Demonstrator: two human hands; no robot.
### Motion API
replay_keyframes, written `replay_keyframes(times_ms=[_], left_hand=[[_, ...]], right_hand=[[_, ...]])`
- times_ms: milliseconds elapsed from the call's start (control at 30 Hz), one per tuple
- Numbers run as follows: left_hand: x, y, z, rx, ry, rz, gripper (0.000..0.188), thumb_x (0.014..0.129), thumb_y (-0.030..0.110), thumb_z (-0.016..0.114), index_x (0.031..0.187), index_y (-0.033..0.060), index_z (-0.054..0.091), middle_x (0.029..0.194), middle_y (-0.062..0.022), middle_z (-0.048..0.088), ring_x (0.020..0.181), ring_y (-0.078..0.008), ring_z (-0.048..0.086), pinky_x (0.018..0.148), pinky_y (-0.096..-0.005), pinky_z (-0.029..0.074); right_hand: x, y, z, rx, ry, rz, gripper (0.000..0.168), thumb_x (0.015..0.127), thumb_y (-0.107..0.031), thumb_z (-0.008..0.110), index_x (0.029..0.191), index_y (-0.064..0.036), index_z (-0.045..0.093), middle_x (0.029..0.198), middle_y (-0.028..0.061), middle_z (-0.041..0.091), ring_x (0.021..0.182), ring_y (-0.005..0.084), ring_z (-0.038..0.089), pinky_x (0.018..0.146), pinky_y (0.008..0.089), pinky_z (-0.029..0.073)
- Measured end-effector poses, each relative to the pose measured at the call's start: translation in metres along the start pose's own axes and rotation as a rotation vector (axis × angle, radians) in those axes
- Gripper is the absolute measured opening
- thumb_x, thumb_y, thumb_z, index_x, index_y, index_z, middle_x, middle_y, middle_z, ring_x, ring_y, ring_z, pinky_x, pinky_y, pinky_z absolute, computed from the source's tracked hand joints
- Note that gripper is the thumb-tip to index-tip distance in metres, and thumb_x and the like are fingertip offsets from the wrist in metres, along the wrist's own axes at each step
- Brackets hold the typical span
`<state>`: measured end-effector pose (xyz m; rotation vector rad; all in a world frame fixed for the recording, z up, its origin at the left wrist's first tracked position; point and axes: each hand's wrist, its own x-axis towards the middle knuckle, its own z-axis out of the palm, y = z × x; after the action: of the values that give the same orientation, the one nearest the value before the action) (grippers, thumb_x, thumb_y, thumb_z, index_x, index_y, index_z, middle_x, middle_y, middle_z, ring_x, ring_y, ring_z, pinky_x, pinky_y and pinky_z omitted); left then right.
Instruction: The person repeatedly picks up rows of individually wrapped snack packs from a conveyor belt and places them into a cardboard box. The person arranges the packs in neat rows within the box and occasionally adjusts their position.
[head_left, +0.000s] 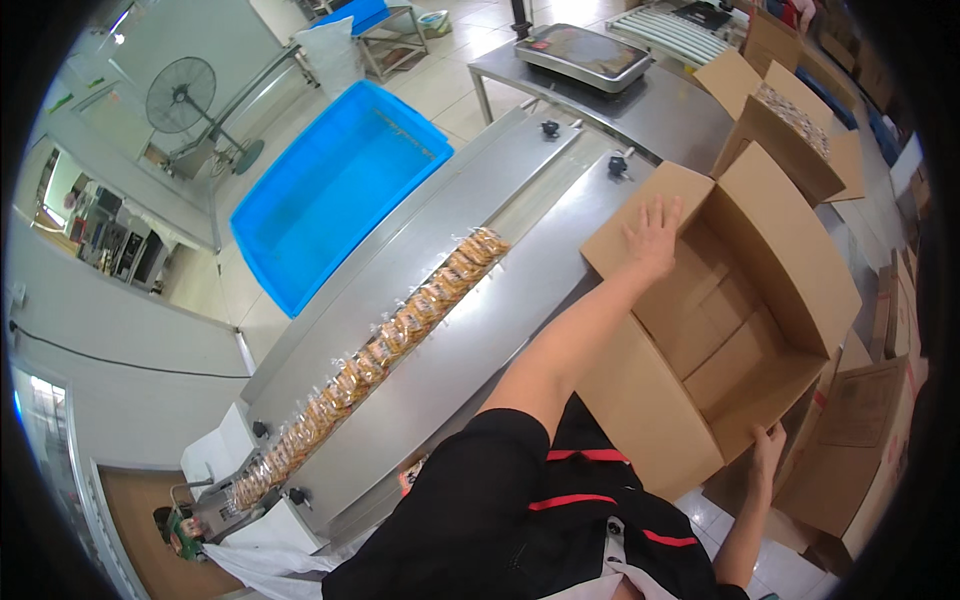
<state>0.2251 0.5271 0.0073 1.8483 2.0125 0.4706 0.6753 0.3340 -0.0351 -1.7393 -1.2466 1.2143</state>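
Observation:
An open, empty cardboard box (799, 251) is tilted in front of me on the right, its flaps spread outward. My left hand (651, 238) lies on the far-left flap with its fingers apart. At the near right corner, my right hand (769, 448) grips the box's edge, thumb on top and the other fingers partly hidden. Left of the box, a long row of clear-wrapped snack packets (375, 356) stands packed in the channel of a steel conveyor table (420, 382). Neither hand touches the packets.
Beyond the conveyor is a blue plastic tub (330, 202). A platform scale (585, 56) sits on a steel table at the back. Another open carton (780, 150) full of small packets stands behind my box. More cartons (855, 442) crowd the right side.

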Motion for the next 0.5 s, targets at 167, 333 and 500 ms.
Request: replay_keyframes(times_ms=[167,333,500], left_hand=[[-0.049,-0.064,-0.023,-0.346,0.121,0.017,0.093,0.097,0.033,0.073,0.17,0.0198,0.018,0.177,-0.0178,0.015,0.162,-0.0395,0.018,0.126,-0.0665,0.018],[-0.202,-0.194,-0.077,-0.056,0.368,-0.169,0.089,0.092,0.041,0.079,0.165,0.0153,0.035,0.167,-0.0248,0.033,0.157,-0.044,0.027,0.124,-0.0629,0.022],[-0.349,-0.281,-0.148,0.231,0.209,-0.715,0.1,0.082,0.05,0.085,0.161,0.0093,0.039,0.163,-0.0185,0.042,0.156,-0.041,0.031,0.122,-0.0737,0.018]], right_hand=[[0.042,-0.025,0.013,-1.059,0.638,-0.653,0.103,0.094,-0.03,0.078,0.168,0.001,0.014,0.171,0.0334,0.014,0.158,0.0472,0.02,0.126,0.0561,0.021],[0.035,-0.193,0.169,-0.751,0.294,-1.088,0.102,0.088,-0.016,0.083,0.168,-0.004,0.022,0.172,0.0285,0.017,0.158,0.0448,0.021,0.127,0.0537,0.022],[0.035,-0.288,0.36,-0.716,-0.396,-1.307,0.11,0.078,-0.007,0.089,0.168,-0.012,0.025,0.174,0.0233,0.014,0.158,0.0459,0.021,0.128,0.0513,0.028]])
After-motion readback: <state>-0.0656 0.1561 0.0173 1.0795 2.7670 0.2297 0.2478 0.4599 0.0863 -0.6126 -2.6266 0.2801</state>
